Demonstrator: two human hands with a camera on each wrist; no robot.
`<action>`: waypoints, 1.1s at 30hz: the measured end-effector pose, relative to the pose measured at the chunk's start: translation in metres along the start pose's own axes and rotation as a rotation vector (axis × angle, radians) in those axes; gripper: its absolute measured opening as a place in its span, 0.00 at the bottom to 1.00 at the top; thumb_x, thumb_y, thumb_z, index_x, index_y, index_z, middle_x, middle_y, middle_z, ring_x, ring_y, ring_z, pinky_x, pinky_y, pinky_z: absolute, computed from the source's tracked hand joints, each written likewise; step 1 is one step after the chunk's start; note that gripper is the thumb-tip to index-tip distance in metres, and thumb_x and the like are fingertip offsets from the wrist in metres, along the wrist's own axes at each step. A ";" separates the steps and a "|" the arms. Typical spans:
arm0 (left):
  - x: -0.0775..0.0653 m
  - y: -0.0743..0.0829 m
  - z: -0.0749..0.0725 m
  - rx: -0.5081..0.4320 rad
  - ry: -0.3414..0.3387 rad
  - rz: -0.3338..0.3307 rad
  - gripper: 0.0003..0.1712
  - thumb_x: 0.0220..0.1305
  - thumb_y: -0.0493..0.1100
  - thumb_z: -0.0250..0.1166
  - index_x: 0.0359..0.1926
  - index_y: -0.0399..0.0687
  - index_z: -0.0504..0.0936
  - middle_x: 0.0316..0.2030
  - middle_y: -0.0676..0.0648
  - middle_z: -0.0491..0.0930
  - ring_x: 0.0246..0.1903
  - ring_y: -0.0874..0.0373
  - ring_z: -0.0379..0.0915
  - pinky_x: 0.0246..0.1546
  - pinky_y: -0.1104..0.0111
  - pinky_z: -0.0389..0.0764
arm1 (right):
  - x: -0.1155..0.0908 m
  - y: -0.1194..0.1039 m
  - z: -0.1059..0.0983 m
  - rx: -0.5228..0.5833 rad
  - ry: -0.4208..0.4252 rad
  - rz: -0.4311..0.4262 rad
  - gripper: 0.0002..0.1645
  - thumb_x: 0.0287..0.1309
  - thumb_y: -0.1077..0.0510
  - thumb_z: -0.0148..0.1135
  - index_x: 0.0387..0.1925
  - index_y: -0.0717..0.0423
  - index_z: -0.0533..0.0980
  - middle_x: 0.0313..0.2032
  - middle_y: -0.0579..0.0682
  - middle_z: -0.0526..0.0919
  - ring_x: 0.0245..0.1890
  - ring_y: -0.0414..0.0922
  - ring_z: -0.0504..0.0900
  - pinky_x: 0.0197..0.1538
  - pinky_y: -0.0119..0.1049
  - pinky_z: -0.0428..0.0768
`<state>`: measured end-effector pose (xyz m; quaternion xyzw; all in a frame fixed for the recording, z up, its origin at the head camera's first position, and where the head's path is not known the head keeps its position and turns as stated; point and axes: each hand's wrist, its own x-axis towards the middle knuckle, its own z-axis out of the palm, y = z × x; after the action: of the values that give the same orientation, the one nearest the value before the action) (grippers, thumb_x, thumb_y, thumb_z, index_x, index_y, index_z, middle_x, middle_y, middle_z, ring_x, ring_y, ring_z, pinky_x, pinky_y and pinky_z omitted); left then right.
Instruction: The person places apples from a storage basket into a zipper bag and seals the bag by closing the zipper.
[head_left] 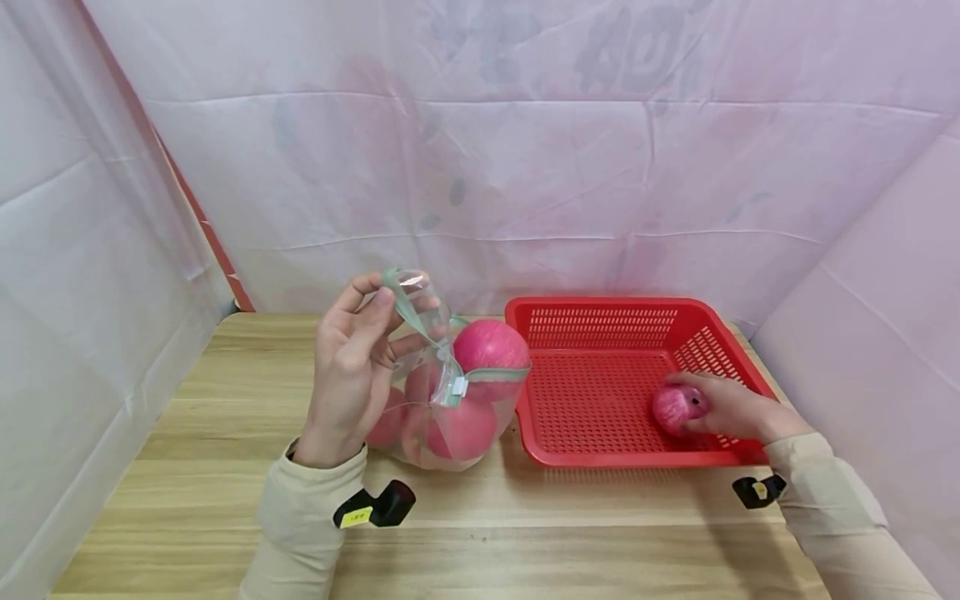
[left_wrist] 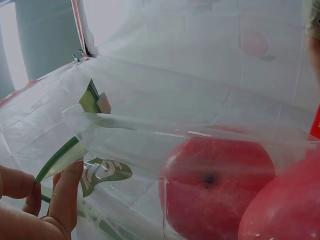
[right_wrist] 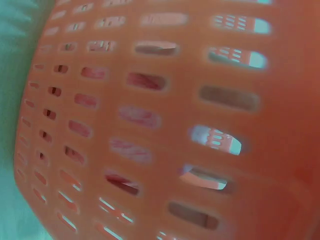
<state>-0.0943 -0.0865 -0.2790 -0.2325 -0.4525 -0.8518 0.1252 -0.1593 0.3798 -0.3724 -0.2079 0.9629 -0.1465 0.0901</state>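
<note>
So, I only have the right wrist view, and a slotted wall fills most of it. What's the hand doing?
Observer: The right hand holds a pink fruit inside the red basket.
Visitor: And the other hand?
Observer: The left hand pinches the green-edged top of a clear bag.
Visitor: Anything in that bag?
Observer: Yes, several pink fruits, one poking up past the edge of the opening.

Pink apple (head_left: 671,410) in basket (head_left: 588,387), apples (head_left: 491,343) in bag (head_left: 498,375)
</note>
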 end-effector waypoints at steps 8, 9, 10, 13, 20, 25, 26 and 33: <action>0.000 -0.001 -0.003 -0.018 -0.020 0.008 0.11 0.78 0.31 0.48 0.49 0.43 0.76 0.49 0.47 0.84 0.42 0.58 0.86 0.41 0.61 0.89 | 0.001 0.000 0.002 -0.008 -0.015 0.023 0.41 0.45 0.57 0.81 0.60 0.65 0.74 0.48 0.69 0.80 0.44 0.59 0.80 0.46 0.58 0.85; 0.000 -0.001 -0.003 -0.011 -0.017 0.006 0.11 0.78 0.31 0.47 0.48 0.44 0.76 0.49 0.47 0.84 0.42 0.58 0.86 0.41 0.61 0.89 | 0.001 0.000 0.002 -0.008 -0.016 0.023 0.41 0.45 0.57 0.81 0.60 0.65 0.74 0.48 0.68 0.80 0.44 0.59 0.80 0.46 0.58 0.85; 0.000 -0.001 -0.003 -0.008 -0.015 0.004 0.11 0.78 0.30 0.47 0.48 0.44 0.76 0.49 0.47 0.84 0.42 0.58 0.86 0.41 0.61 0.89 | 0.001 0.000 0.002 -0.012 -0.015 0.022 0.41 0.45 0.56 0.81 0.60 0.65 0.73 0.48 0.68 0.80 0.44 0.59 0.80 0.46 0.58 0.85; 0.000 0.000 -0.002 -0.002 -0.010 0.003 0.12 0.78 0.30 0.46 0.48 0.44 0.75 0.48 0.48 0.85 0.42 0.58 0.86 0.42 0.60 0.89 | 0.001 0.001 0.003 -0.042 0.002 0.007 0.41 0.44 0.55 0.82 0.59 0.64 0.74 0.47 0.67 0.81 0.44 0.59 0.81 0.47 0.57 0.85; 0.000 -0.001 -0.002 0.001 -0.013 -0.001 0.12 0.78 0.30 0.47 0.48 0.44 0.76 0.48 0.48 0.84 0.42 0.58 0.86 0.42 0.60 0.89 | 0.001 0.001 -0.001 -0.099 0.079 -0.060 0.40 0.41 0.56 0.84 0.57 0.63 0.75 0.46 0.63 0.82 0.44 0.58 0.81 0.44 0.53 0.85; -0.002 -0.001 -0.002 0.002 -0.010 -0.001 0.11 0.78 0.30 0.47 0.48 0.44 0.75 0.48 0.48 0.84 0.42 0.58 0.86 0.42 0.61 0.89 | -0.001 -0.003 -0.007 -0.093 0.104 -0.061 0.42 0.42 0.57 0.83 0.59 0.62 0.74 0.48 0.66 0.81 0.45 0.59 0.81 0.45 0.54 0.85; -0.002 -0.001 -0.001 0.003 -0.009 -0.001 0.11 0.78 0.30 0.47 0.48 0.44 0.75 0.48 0.48 0.84 0.41 0.58 0.86 0.42 0.61 0.89 | -0.001 -0.005 -0.009 -0.093 0.112 -0.062 0.42 0.43 0.57 0.83 0.60 0.62 0.74 0.50 0.67 0.80 0.46 0.60 0.81 0.45 0.55 0.85; -0.005 -0.003 -0.002 -0.025 -0.022 0.009 0.09 0.78 0.31 0.48 0.49 0.42 0.75 0.49 0.47 0.85 0.42 0.57 0.86 0.42 0.59 0.89 | -0.005 -0.015 -0.018 -0.139 0.228 -0.129 0.43 0.40 0.57 0.85 0.59 0.58 0.74 0.50 0.64 0.81 0.44 0.56 0.82 0.45 0.56 0.85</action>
<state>-0.0917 -0.0860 -0.2850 -0.2455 -0.4421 -0.8542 0.1211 -0.1533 0.3729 -0.3503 -0.2572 0.9593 -0.1077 -0.0443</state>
